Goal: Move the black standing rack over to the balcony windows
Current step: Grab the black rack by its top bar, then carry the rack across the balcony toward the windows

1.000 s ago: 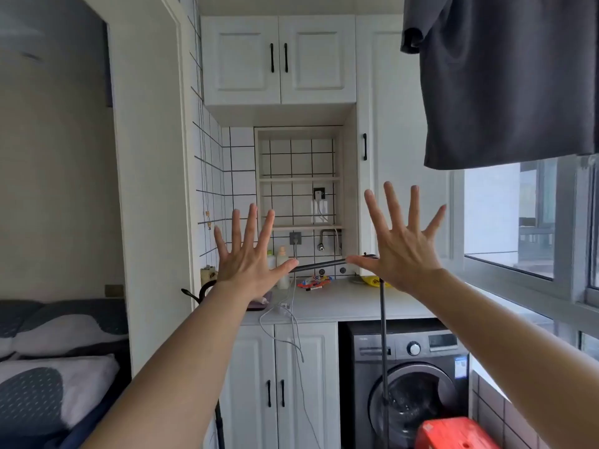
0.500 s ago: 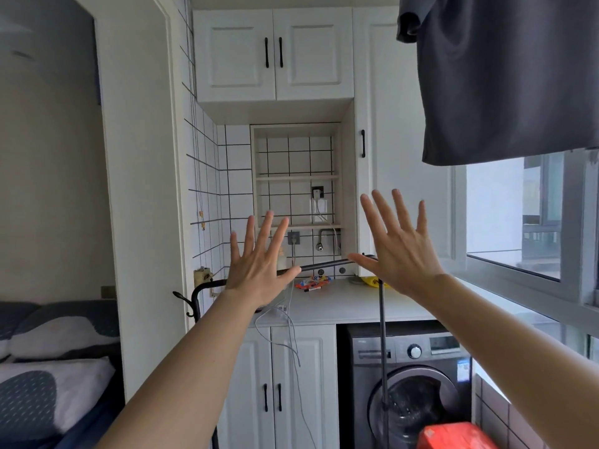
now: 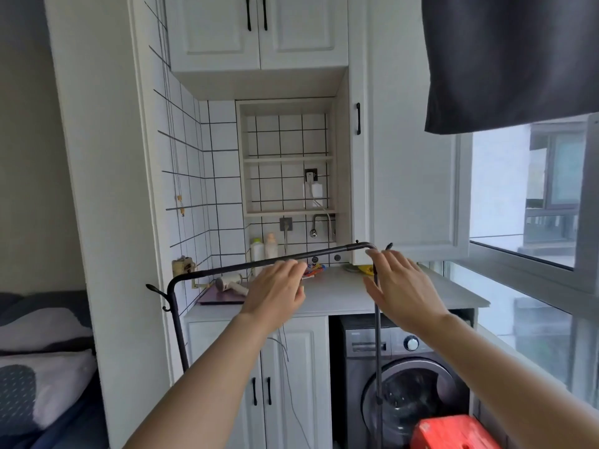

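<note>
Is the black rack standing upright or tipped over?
Upright: the black rack has its top bar roughly level, both posts running down, and open hands at the bar.

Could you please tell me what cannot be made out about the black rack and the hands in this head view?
- black rack: its base is cut off by the bottom edge; the left arm hides the lower part of its left post.
- left hand: its palm faces away, so contact with the top bar is unclear.
- right hand: it covers the right post, so any grip is hidden.
</note>
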Motion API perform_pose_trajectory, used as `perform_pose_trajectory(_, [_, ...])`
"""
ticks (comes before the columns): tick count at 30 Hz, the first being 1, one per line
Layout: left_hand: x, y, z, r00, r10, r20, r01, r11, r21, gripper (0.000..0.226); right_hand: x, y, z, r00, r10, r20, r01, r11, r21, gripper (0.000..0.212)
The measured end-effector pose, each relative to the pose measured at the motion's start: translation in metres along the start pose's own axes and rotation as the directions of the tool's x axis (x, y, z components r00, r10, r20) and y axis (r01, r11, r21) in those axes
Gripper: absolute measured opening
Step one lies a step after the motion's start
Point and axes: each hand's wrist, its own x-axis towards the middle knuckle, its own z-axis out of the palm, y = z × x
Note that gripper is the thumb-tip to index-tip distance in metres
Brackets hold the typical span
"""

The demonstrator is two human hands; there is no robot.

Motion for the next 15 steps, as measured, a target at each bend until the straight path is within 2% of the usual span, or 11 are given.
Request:
perform_pose_trajectory(4, [0.006, -0.011, 0.046, 0.998, -0.019, 0.066, 0.021, 1.000, -0.021, 0.025, -0.003, 0.020, 0.047, 0.994, 0.033, 0.104, -0.033, 0.999, -0.005, 0.046])
perform_pose_trajectory(7, [0.019, -0.025, 0.086, 0.994, 0.020, 0.110, -0.019, 1.000, -0.007, 0.024, 0.006, 0.037, 0.088, 0.986, 0.039, 0.163, -0.033, 0.999, -0.041, 0.046])
perform_pose_trajectory(10, [0.046, -0.048, 0.122, 0.988, 0.074, 0.136, -0.078, 0.997, 0.021, 0.026, 0.029, 0.052, 0.127, 0.978, 0.023, 0.209, -0.004, 0.996, -0.090, 0.043])
perform_pose_trajectory(15, [0.120, -0.092, 0.176, 0.992, 0.053, 0.114, -0.046, 0.997, -0.062, 0.041, 0.101, 0.081, 0.186, 0.974, 0.067, 0.218, -0.039, 0.991, -0.130, 0.035])
